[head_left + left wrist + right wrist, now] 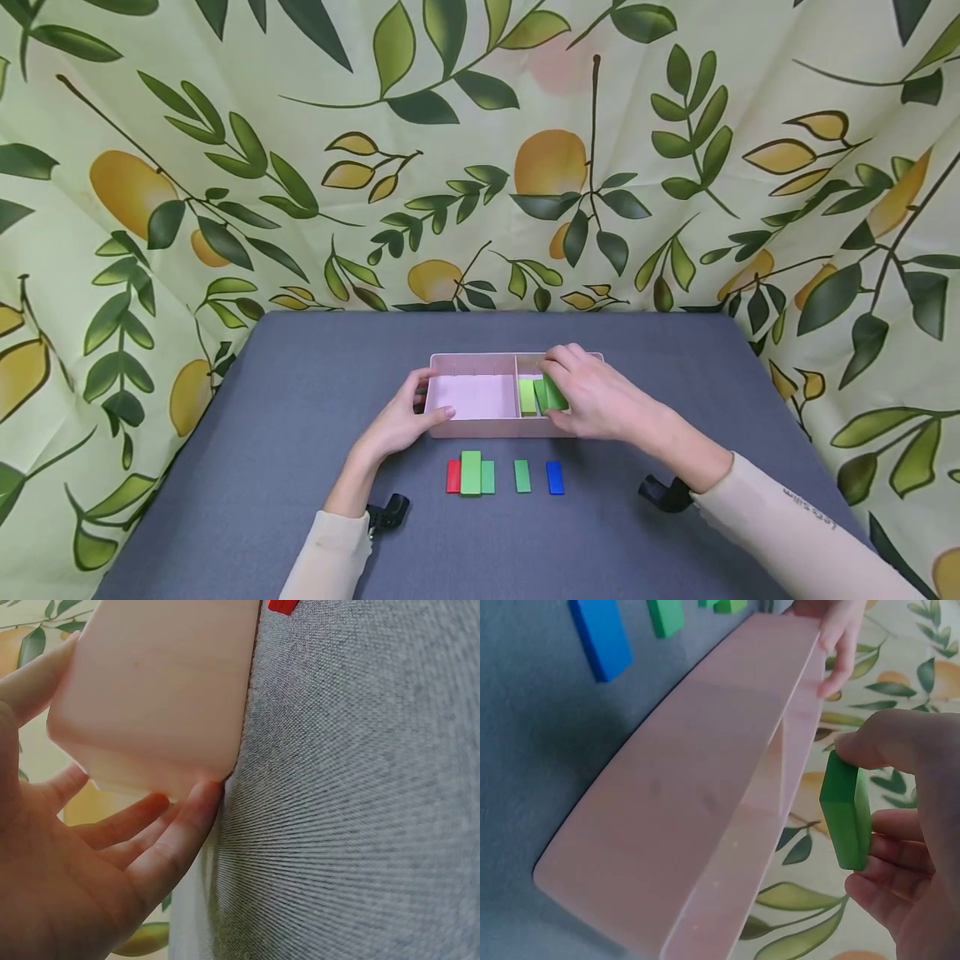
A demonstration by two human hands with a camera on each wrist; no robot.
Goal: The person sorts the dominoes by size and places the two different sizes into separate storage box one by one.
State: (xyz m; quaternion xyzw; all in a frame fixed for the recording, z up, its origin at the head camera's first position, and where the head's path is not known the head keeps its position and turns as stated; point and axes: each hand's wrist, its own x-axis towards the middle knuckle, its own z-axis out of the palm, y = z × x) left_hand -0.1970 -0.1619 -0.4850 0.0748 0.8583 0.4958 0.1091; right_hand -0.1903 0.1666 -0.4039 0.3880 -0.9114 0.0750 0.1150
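Note:
A pink divided box point(487, 428) stands on the table. My left hand point(401, 417) grips its left end, thumb at the near rim and fingers against the end wall. Over the right compartment, my right hand point(596, 396) pinches a green block point(845, 814) between thumb and fingers, above the rim in the right wrist view. In that compartment, a light green block point(527, 397) and a green block point(540, 396) show beside the divider, partly hidden by the hand. The larger left compartment shows its bare floor.
In front of the box lie a red block point(453, 477), a longer light green block point(470, 473), a green block point(488, 477), another green block point(522, 476) and a blue block point(555, 478). A leaf-patterned cloth point(465, 167) hangs behind the grey table point(337, 342).

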